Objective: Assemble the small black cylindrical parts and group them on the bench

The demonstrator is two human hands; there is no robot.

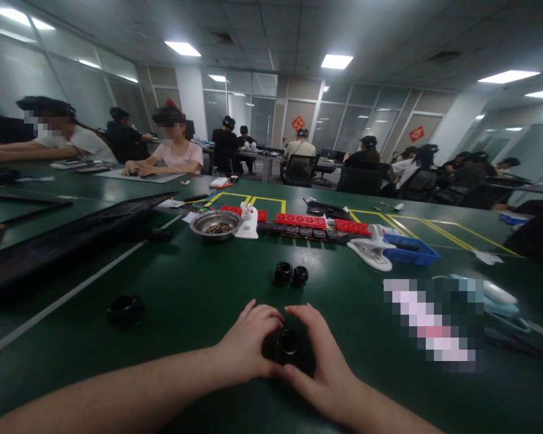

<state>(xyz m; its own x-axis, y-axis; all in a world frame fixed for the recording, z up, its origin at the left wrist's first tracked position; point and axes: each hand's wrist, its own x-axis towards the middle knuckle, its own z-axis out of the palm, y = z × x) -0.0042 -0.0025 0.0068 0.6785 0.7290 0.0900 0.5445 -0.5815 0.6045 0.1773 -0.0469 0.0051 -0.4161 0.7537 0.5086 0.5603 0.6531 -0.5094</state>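
A black round part [288, 342] with a hole in its middle is at the front of the green table, between my two hands. From its left, my left hand [252, 340] curves around it, thumb along the near edge. My right hand [324, 355] wraps its right side, with the thumb close to the left thumb. Whether the part rests on the table or is slightly raised, I cannot tell. Just beyond the hands, two black ring-shaped parts [283, 273] stand side by side. Another black ring-shaped part [125, 310] lies off to the left.
A metal bowl [216, 225] holds small pieces beside a white stand [248, 223]. Red sockets [301, 220] line the table's middle, near a blue tray [414, 253]. A long black panel [72, 232] lies left; cables [520, 340] lie right. Several people sit farther back.
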